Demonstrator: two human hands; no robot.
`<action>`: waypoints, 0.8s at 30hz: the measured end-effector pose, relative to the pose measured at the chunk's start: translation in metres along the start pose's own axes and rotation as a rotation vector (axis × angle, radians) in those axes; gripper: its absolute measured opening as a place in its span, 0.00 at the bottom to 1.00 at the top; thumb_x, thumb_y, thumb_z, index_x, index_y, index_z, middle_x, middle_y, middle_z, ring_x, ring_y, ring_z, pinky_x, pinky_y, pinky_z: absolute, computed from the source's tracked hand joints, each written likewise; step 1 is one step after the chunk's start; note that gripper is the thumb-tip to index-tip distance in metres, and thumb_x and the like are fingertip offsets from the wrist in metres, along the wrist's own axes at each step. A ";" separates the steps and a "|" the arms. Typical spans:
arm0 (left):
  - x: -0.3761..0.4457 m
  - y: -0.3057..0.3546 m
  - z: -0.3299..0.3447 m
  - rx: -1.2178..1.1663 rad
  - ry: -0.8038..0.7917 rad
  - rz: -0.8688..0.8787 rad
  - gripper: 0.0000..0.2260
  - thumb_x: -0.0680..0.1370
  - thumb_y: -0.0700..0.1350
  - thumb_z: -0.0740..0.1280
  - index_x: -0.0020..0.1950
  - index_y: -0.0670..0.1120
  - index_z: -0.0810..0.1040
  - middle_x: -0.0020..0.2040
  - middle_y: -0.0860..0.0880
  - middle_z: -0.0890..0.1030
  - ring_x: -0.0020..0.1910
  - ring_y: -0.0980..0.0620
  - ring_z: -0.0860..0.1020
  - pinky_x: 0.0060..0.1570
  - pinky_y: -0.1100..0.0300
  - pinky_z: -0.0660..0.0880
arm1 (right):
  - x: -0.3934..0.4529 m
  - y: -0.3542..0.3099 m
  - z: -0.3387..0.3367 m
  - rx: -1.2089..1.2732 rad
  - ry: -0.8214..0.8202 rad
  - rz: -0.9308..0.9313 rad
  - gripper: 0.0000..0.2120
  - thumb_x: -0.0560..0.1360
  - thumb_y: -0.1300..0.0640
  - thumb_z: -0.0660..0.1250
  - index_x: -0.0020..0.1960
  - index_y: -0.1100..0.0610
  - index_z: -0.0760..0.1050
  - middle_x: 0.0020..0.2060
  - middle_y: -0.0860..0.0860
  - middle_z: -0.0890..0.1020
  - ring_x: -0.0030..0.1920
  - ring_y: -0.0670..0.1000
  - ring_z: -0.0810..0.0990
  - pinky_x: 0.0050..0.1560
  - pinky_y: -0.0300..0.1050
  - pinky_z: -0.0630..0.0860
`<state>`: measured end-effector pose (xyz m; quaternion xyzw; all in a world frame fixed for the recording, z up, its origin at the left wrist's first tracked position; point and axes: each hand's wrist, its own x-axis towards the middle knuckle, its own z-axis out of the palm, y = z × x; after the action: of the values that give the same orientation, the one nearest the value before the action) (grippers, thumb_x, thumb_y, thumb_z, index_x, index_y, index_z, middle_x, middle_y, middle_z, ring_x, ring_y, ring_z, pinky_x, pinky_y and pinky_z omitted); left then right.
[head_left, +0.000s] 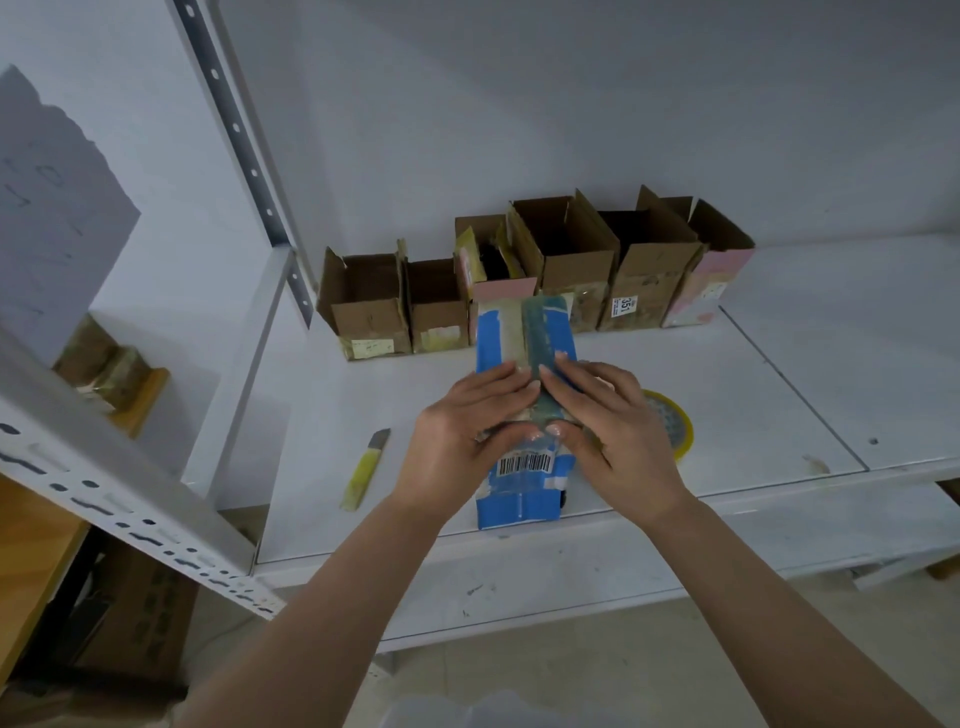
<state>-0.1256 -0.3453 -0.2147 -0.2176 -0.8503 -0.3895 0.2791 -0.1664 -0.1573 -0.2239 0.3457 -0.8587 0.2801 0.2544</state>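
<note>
Here, the long blue box (519, 509) lies flat on the white shelf (753, 389) in the middle of the frame, with its short end toward the lower edge. Both hands are on top of it, over its middle part. The left hand (467, 426) comes from the lower left, and its straight fingers press flat on the top face. The right hand (608, 431) comes from the lower right and presses in the same way, so that the fingertips of both hands meet over the strip of clear tape (545, 332) which runs along the box. The two thumbs touch the tape nearer to the lower edge, just above a white barcode label (524, 462).

The box is cardboard, rectangular, with worn blue print. The tape looks glossy and greenish. A yellow utility knife (363, 467) lies left of the box, apart from it. A round roll of tape (670, 421) lies right, partly behind the right hand. Open brown cartons (571, 260) stand in a row above.
</note>
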 end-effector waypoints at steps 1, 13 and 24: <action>-0.001 0.000 0.002 0.018 0.024 0.004 0.16 0.73 0.40 0.71 0.59 0.36 0.80 0.59 0.42 0.81 0.64 0.45 0.76 0.67 0.54 0.71 | 0.000 -0.001 0.001 -0.005 0.016 0.003 0.22 0.79 0.48 0.59 0.67 0.59 0.75 0.66 0.55 0.77 0.62 0.60 0.74 0.56 0.55 0.78; 0.005 0.004 -0.008 0.181 -0.027 0.062 0.16 0.75 0.45 0.71 0.61 0.41 0.81 0.59 0.46 0.82 0.59 0.49 0.80 0.59 0.53 0.77 | 0.004 0.003 -0.005 0.019 -0.006 -0.033 0.22 0.79 0.48 0.60 0.64 0.61 0.78 0.63 0.55 0.79 0.61 0.61 0.75 0.55 0.55 0.78; 0.002 0.006 0.001 0.258 0.032 0.044 0.10 0.76 0.43 0.71 0.55 0.41 0.84 0.53 0.46 0.84 0.56 0.48 0.82 0.58 0.52 0.78 | 0.002 -0.006 0.008 0.071 0.076 0.056 0.18 0.79 0.52 0.59 0.61 0.60 0.80 0.61 0.54 0.81 0.60 0.61 0.76 0.57 0.54 0.77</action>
<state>-0.1243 -0.3406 -0.2106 -0.1922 -0.8838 -0.2742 0.3269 -0.1650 -0.1676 -0.2264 0.3194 -0.8473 0.3303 0.2662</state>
